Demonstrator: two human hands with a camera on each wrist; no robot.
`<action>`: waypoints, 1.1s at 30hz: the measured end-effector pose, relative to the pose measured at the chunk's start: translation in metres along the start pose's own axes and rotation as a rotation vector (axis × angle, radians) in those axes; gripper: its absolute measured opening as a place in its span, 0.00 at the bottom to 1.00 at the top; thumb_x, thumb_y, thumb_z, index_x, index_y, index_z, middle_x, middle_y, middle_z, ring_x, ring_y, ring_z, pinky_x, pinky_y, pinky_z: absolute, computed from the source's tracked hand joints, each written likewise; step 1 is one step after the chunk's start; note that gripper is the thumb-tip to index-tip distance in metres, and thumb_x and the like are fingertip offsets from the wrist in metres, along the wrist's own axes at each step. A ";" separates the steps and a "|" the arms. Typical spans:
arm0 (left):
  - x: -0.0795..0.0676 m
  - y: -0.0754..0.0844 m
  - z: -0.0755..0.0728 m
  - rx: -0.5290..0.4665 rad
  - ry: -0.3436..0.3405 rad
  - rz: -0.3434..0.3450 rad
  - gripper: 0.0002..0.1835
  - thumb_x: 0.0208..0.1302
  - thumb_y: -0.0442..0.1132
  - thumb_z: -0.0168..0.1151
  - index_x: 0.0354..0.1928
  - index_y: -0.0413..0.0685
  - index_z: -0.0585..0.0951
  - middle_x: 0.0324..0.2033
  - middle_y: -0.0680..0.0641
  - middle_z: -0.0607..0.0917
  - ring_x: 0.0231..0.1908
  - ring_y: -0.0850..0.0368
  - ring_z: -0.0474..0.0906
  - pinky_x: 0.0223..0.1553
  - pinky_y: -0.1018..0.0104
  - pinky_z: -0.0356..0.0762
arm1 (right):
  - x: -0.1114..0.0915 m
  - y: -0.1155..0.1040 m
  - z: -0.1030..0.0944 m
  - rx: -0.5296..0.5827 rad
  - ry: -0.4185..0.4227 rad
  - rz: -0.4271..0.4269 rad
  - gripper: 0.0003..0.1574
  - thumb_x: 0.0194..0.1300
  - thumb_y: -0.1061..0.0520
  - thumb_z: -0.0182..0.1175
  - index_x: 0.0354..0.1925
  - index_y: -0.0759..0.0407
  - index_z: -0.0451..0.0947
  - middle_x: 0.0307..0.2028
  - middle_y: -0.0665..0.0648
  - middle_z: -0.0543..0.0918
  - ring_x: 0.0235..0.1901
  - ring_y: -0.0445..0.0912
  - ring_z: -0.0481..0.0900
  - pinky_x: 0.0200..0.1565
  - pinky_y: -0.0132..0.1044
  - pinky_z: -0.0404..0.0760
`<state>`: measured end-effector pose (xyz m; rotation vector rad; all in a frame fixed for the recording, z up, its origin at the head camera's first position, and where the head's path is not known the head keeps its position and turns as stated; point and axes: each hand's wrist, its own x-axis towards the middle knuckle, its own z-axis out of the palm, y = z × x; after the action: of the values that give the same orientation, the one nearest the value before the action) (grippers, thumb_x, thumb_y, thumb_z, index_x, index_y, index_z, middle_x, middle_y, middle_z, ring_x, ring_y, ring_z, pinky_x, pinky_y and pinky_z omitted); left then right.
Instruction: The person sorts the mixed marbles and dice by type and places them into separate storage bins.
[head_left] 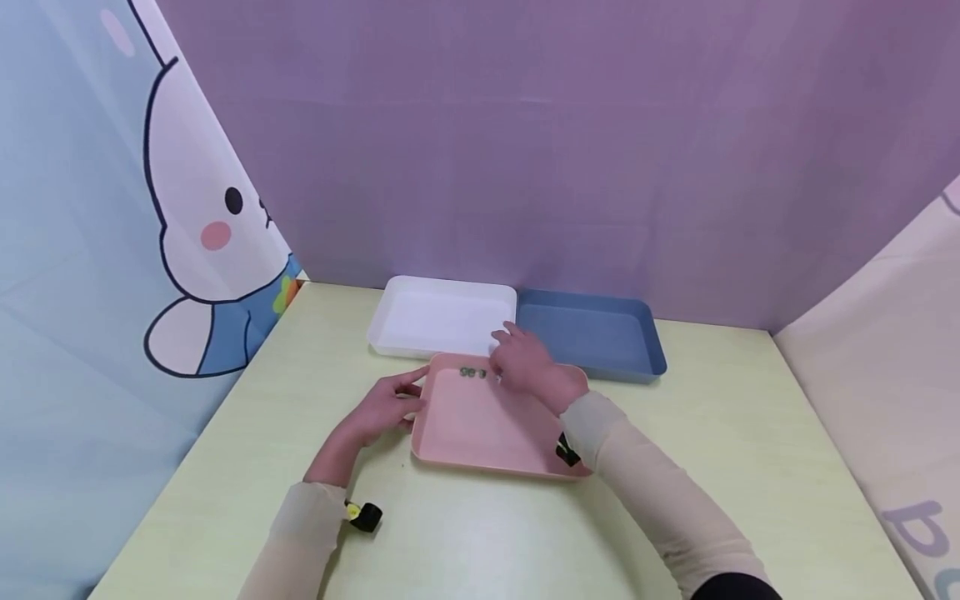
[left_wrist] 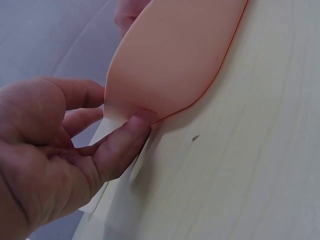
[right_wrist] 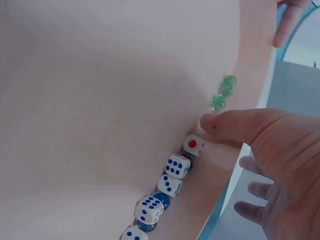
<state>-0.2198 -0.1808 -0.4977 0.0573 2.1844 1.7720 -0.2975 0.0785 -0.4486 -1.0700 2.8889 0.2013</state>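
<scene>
A pink tray (head_left: 491, 425) lies on the table. At its left side my left hand (head_left: 386, 407) holds the wall near the far corner; the thumb (left_wrist: 142, 120) presses on the outside. My right hand (head_left: 525, 367) reaches over the far edge, thumb and forefinger low inside the tray. Beside those fingertips is a short row of green marbles (right_wrist: 225, 91). On their other side runs a line of white dice (right_wrist: 176, 166) with dark blue marbles (right_wrist: 162, 199) among them. Whether the right fingertips pinch anything is hidden.
Behind the pink tray stand a white tray (head_left: 442, 317) and a blue-grey tray (head_left: 592, 333), side by side. A purple cloth (head_left: 525, 150) hangs behind the table, with printed cloths at both sides. A small dark speck (left_wrist: 195, 138) lies on the table.
</scene>
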 end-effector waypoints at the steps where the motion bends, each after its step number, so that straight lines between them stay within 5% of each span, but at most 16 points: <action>1: 0.000 0.000 0.000 -0.003 0.002 -0.001 0.34 0.63 0.28 0.59 0.71 0.53 0.67 0.49 0.37 0.77 0.42 0.47 0.76 0.34 0.56 0.83 | 0.000 0.003 0.000 0.027 0.009 -0.018 0.07 0.59 0.56 0.65 0.26 0.46 0.85 0.59 0.57 0.77 0.69 0.59 0.55 0.66 0.52 0.60; 5: -0.001 0.001 0.000 -0.015 -0.004 0.001 0.34 0.62 0.28 0.59 0.71 0.50 0.66 0.49 0.34 0.76 0.42 0.47 0.76 0.34 0.56 0.84 | -0.005 0.013 -0.004 0.277 0.058 -0.038 0.05 0.61 0.57 0.64 0.32 0.50 0.87 0.60 0.62 0.75 0.69 0.61 0.56 0.68 0.52 0.54; 8: -0.003 0.003 -0.001 -0.010 -0.011 0.003 0.34 0.63 0.28 0.58 0.72 0.48 0.65 0.50 0.33 0.76 0.42 0.46 0.76 0.35 0.55 0.84 | -0.010 0.022 -0.005 0.492 0.107 -0.020 0.04 0.61 0.56 0.66 0.34 0.52 0.87 0.69 0.67 0.62 0.70 0.63 0.52 0.68 0.54 0.55; 15: -0.003 0.005 -0.002 -0.003 0.012 -0.009 0.34 0.63 0.28 0.59 0.71 0.51 0.66 0.47 0.36 0.75 0.41 0.47 0.75 0.34 0.56 0.84 | -0.013 0.047 -0.004 0.857 0.199 0.115 0.07 0.60 0.52 0.70 0.37 0.52 0.86 0.75 0.57 0.47 0.74 0.56 0.39 0.68 0.59 0.50; 24: -0.001 0.000 0.000 -0.022 -0.003 -0.019 0.35 0.62 0.28 0.59 0.72 0.52 0.65 0.49 0.37 0.77 0.41 0.47 0.77 0.35 0.56 0.84 | -0.012 0.078 0.006 0.971 0.393 0.231 0.15 0.60 0.53 0.70 0.41 0.61 0.86 0.76 0.61 0.44 0.73 0.61 0.30 0.66 0.67 0.42; 33: 0.000 0.001 -0.001 -0.003 0.016 -0.017 0.34 0.63 0.29 0.60 0.71 0.52 0.66 0.48 0.36 0.76 0.41 0.48 0.76 0.34 0.56 0.84 | 0.000 0.103 0.017 1.041 0.499 0.394 0.19 0.60 0.49 0.69 0.44 0.60 0.85 0.76 0.53 0.41 0.73 0.54 0.28 0.68 0.63 0.40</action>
<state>-0.2205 -0.1810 -0.4967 0.0242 2.1865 1.7725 -0.3643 0.1586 -0.4544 -0.3645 2.8019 -1.5470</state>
